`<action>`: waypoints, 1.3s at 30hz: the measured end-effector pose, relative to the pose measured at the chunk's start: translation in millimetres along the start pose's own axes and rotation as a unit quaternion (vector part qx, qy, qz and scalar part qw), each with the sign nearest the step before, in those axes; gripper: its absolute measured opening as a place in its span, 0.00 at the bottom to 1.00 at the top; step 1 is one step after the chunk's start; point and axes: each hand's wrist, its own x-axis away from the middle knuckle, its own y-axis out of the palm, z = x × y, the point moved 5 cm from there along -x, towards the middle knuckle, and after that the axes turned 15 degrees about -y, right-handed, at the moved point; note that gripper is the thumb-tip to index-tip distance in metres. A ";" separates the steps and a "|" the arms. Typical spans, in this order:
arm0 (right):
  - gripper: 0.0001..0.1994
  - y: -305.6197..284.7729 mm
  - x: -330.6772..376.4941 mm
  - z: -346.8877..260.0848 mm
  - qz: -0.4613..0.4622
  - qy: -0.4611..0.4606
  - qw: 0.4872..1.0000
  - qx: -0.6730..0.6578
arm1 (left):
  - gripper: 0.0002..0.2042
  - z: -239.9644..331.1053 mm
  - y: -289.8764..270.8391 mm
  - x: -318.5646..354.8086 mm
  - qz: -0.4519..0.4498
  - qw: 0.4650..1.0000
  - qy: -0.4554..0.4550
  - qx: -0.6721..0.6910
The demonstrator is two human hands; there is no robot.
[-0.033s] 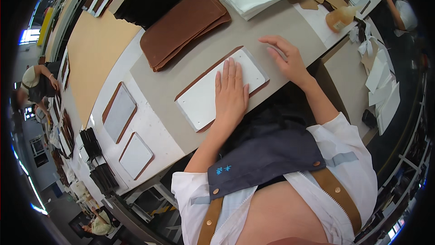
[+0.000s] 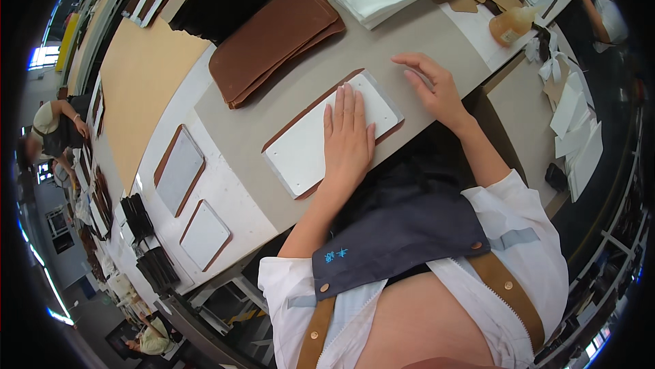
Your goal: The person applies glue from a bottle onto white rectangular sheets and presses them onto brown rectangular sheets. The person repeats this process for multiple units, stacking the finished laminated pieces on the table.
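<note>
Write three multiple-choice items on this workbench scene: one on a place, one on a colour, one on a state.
1. Where does the left hand lie?
A. flat on the white sheet
B. on the amber bottle
C. on the stack of brown pieces

2. What colour is the piece under the white sheet?
A. green
B. brown
C. blue

3. How is the right hand?
A. clenched round a tool
B. open, fingers on the table by the sheet's corner
C. out of view

Answers: 1 A, the palm presses the sheet. 2 B, a brown edge shows around it. 3 B, it holds nothing.
</note>
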 end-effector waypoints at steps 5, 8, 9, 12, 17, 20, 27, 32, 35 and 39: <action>0.13 -7.8 18.4 6.5 0.031 -0.009 0.999 0.030 | 0.29 13.5 8.4 -12.4 0.027 1.000 0.002 -0.004; 0.11 -3.8 16.8 4.1 0.052 -0.035 0.996 0.065 | 0.29 18.0 10.4 -12.2 0.042 0.999 -0.006 -0.011; 0.11 -3.6 15.7 3.0 0.054 -0.036 0.996 0.067 | 0.30 18.2 10.8 -12.2 0.043 0.999 -0.007 -0.010; 0.10 -3.6 15.6 2.6 0.055 -0.041 0.995 0.074 | 0.32 18.3 10.6 -12.4 0.043 0.999 -0.013 -0.006; 0.10 -2.2 16.7 2.5 0.054 -0.052 0.992 0.099 | 0.34 21.2 11.5 -14.2 0.038 0.999 -0.027 -0.009; 0.10 -0.9 16.7 2.0 0.054 -0.058 0.991 0.109 | 0.35 20.3 13.6 -14.8 0.035 0.999 -0.025 -0.025; 0.12 -0.3 15.8 -1.0 0.070 -0.045 0.994 0.075 | 0.32 9.5 2.9 -16.3 -0.033 0.994 -0.040 0.099; 0.17 9.6 12.7 -16.6 0.026 -0.059 0.993 0.103 | 0.26 -35.0 -34.1 2.0 -0.007 0.945 -0.088 0.316; 0.22 43.5 8.1 -31.6 -0.061 -0.088 0.983 0.148 | 0.26 -45.3 -38.3 22.7 0.050 0.979 -0.082 0.179; 0.31 116.0 11.6 -53.5 -0.183 -0.198 0.948 0.166 | 0.28 -52.0 -16.4 32.0 0.073 0.991 -0.107 -0.018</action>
